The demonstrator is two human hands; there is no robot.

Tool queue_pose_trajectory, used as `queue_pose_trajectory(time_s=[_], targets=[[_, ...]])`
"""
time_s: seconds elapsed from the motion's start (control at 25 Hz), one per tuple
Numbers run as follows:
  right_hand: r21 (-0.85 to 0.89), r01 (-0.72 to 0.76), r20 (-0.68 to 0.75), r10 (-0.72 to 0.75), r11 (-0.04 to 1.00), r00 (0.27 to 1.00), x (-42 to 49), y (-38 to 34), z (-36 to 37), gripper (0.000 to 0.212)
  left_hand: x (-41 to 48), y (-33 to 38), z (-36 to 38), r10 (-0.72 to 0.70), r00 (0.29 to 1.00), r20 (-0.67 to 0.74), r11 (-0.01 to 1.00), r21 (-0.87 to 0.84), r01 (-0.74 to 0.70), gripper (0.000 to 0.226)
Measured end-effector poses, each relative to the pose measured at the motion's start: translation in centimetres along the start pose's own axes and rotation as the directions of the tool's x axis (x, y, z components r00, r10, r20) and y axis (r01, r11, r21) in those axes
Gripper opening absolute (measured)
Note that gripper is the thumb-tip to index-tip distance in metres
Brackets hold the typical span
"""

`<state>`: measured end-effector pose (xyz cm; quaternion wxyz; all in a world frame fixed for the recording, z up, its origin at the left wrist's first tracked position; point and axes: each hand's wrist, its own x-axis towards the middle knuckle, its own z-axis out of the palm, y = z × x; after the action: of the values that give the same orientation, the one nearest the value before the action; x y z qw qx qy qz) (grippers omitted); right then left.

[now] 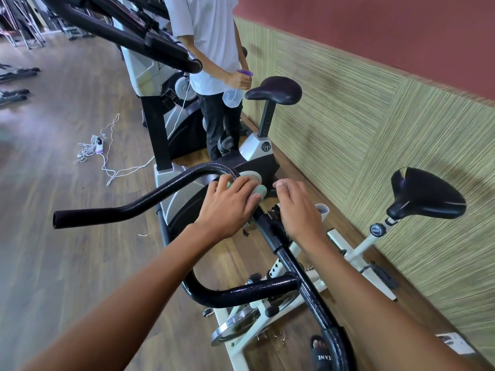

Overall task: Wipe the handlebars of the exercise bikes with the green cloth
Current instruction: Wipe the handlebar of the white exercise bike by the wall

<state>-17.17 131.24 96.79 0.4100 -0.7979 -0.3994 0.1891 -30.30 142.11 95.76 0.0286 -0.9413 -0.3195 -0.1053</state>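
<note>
1. Roughly, the setting: wooden floor to the left, striped wall to the right, a row of machines between. The edges of the view are smeared, so detail there is unreliable.
2. Near exercise bike, white frame, its saddle toward the wall. The frame looks light, and a hard shove on the bar could rock it. Its base is cut off at the bottom edge.
3. Black handlebars, looping out left and running down toward the camera. The outer left grip and the lower stretch would be easy to skip if the pass ends at the centre.
4. A second person stands beyond, holding a spray bottle; head out of frame.
5. The left hand: fingers curled over the green cloth, clamping it on the bar near the centre bend.
6. The right hand: fingers nearly straight, holding nothing, over the stem clamp just beside the left. I cannot tell whether it rests there or hovers. The clamp hardware beneath could snag the cloth.
7. Of the cloth, only a small fold shows at the left fingertips — the rest is hidden under the palm. Bunched like that, it may slip round the tube or wipe only a narrow stripe.
8. A loose white cable lies on the floor — a trip risk if stepping left for the outer grip.
</note>
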Motion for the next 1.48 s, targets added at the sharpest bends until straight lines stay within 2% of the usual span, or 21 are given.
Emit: queue_pose_trajectory(time_s=[0.04,0.12,0.2,0.28,0.36,0.4,0.48,0.56,0.64,0.72,0.76,0.84,0.92,1.0,1.04,1.16,1.32,1.48], targets=[[-0.001,-0.004,-0.001,0.004,1.0,1.0,0.0,0.0,0.0,0.042,-0.1,0.1,0.0,-0.039,0.999,0.02,0.999,-0.011,0.039,0.052],[-0.007,-0.005,-0.007,0.005,1.0,1.0,0.1,0.1,0.1,0.043,0.2,0.6,0.0,-0.088,0.989,0.117,0.981,-0.161,0.106,0.051],[-0.006,-0.002,-0.015,0.002,1.0,1.0,0.0,0.2,0.1,0.044,0.3,0.9,0.0,-0.079,0.988,0.132,0.961,-0.255,0.111,0.05],[0.005,-0.002,-0.016,0.002,1.0,1.0,0.0,0.2,0.2,0.045,0.3,1.2,-0.3,-0.127,0.99,0.062,0.968,-0.209,0.137,0.044],[0.006,0.0,-0.017,0.001,1.0,1.0,0.0,0.1,0.2,0.045,0.3,2.2,-0.9,-0.287,0.956,-0.06,0.94,-0.21,0.269,0.04],[0.006,0.0,-0.017,0.0,1.0,1.0,-0.1,0.1,0.2,0.045,0.1,3.0,-1.4,-0.378,0.919,-0.115,0.899,-0.281,0.335,0.038],[0.019,-0.004,-0.018,0.004,1.0,1.0,-0.1,0.2,0.1,0.044,-0.5,4.5,-2.6,-0.552,0.822,-0.137,0.747,-0.519,0.415,0.038],[0.031,-0.01,-0.015,0.011,0.999,1.0,0.0,0.3,0.1,0.043,-1.9,6.3,-3.1,-0.68,0.733,-0.026,0.513,-0.731,0.45,0.039],[0.036,-0.012,-0.013,0.012,0.999,1.0,0.1,0.2,0.2,0.042,-3.7,8.1,-2.7,-0.718,0.687,0.11,0.339,-0.807,0.483,0.039],[0.034,-0.012,-0.011,0.012,0.999,1.0,0.1,0.3,0.2,0.042,-5.0,10.0,-1.8,-0.685,0.681,0.26,0.263,-0.783,0.564,0.037],[0.031,-0.013,-0.007,0.013,0.999,1.0,0.1,0.3,0.2,0.042,-5.2,10.6,-1.4,-0.658,0.688,0.305,0.258,-0.767,0.587,0.036],[0.028,-0.02,-0.004,0.02,0.999,1.0,0.2,0.3,0.3,0.042,-4.6,11.0,-1.0,-0.627,0.727,0.28,0.312,-0.765,0.563,0.036],[0.04,-0.02,0.001,0.02,0.999,1.0,0.3,0.3,0.4,0.044,-3.9,11.2,-1.3,-0.575,0.788,0.222,0.469,-0.7,0.539,0.043],[0.054,-0.01,0.005,0.01,0.999,1.0,0.3,0.3,0.4,0.046,-4.7,12.3,-1.8,-0.516,0.833,0.2,0.635,-0.562,0.529,0.048],[0.054,0.0,0.006,-0.001,0.999,1.0,0.2,0.4,0.4,0.045,-5.6,13.1,-1.9,-0.496,0.846,0.196,0.685,-0.511,0.52,0.047],[0.034,0.015,0.042,-0.016,0.999,0.999,0.4,0.3,0.1,0.043,-6.5,13.7,-1.5,-0.48,0.855,0.199,0.71,-0.484,0.511,0.051],[-0.006,-0.012,0.124,0.013,1.0,0.992,0.5,0.0,-0.4,0.046,-4.9,12.1,-0.9,-0.486,0.843,0.232,0.658,-0.538,0.527,0.054],[-0.034,0.005,0.136,0.0,0.999,0.991,0.4,-0.1,-0.3,0.049,-6.6,13.4,-1.6,-0.43,0.888,0.163,0.759,-0.467,0.453,0.045]])
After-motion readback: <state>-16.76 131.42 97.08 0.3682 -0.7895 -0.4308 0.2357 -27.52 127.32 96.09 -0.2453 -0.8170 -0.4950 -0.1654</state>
